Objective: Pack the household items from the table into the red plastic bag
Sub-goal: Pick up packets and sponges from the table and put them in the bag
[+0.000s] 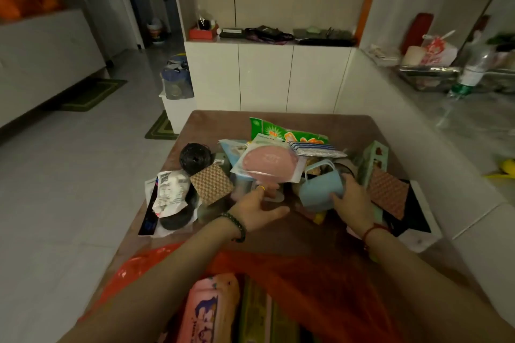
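Note:
The red plastic bag [306, 281] lies open at the table's near edge, with a pink packet [207, 312] and a green item inside. A pile of household items covers the brown table [278, 237]. My right hand [352, 199] grips a light blue plastic cup [320, 189] lying on its side in the pile. My left hand [259, 207] reaches under a packaged pink item [267, 163], fingers relaxed, touching a clear piece below it; I cannot tell whether it grips anything.
A black twine roll [194, 158], brown woven mats [211, 185] [387, 192], a green snack packet [278, 131], a white-labelled packet [170, 192] and a white box [418, 234] lie on the table. White cabinets [264, 75] stand behind; a counter [459, 108] runs on the right.

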The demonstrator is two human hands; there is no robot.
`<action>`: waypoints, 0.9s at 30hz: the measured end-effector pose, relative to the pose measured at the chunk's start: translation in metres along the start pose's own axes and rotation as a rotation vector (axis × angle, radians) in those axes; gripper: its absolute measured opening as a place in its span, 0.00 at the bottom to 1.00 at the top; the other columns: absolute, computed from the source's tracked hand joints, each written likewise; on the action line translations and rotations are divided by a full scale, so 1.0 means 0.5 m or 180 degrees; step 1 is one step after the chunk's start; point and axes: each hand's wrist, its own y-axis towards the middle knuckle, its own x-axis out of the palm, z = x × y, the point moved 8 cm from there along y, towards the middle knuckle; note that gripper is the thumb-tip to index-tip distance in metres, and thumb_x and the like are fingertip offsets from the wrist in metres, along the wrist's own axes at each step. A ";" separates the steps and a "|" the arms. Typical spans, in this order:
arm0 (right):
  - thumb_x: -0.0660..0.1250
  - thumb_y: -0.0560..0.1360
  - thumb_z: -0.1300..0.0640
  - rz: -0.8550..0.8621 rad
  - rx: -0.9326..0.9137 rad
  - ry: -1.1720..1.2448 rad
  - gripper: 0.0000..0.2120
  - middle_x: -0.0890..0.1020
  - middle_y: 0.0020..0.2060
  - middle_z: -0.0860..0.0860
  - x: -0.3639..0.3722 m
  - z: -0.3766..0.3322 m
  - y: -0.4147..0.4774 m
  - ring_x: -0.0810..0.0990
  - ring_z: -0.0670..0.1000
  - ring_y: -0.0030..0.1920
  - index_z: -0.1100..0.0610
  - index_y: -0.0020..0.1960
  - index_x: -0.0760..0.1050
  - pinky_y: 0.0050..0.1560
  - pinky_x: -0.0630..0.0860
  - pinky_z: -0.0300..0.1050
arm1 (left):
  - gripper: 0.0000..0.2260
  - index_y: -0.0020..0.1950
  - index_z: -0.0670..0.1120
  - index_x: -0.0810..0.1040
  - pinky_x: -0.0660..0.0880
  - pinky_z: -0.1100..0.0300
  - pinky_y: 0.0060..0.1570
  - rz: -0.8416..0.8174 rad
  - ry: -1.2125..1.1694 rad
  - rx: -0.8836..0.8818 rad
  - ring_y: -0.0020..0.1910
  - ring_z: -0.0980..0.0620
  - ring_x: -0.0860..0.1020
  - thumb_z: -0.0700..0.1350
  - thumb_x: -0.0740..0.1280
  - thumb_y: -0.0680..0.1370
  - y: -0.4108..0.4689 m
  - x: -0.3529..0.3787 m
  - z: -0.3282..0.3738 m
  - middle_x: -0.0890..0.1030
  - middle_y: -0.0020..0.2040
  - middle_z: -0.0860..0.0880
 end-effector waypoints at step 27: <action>0.72 0.62 0.40 -0.0323 -0.1698 0.1941 0.38 0.62 0.67 0.27 -0.132 -0.143 -0.408 0.60 0.33 0.69 0.32 0.67 0.59 0.66 0.61 0.28 | 0.10 0.44 0.52 0.75 0.75 0.70 0.29 0.1167 -0.1450 0.0489 0.32 0.63 0.79 0.38 0.60 0.77 -0.282 -0.076 0.026 0.81 0.35 0.52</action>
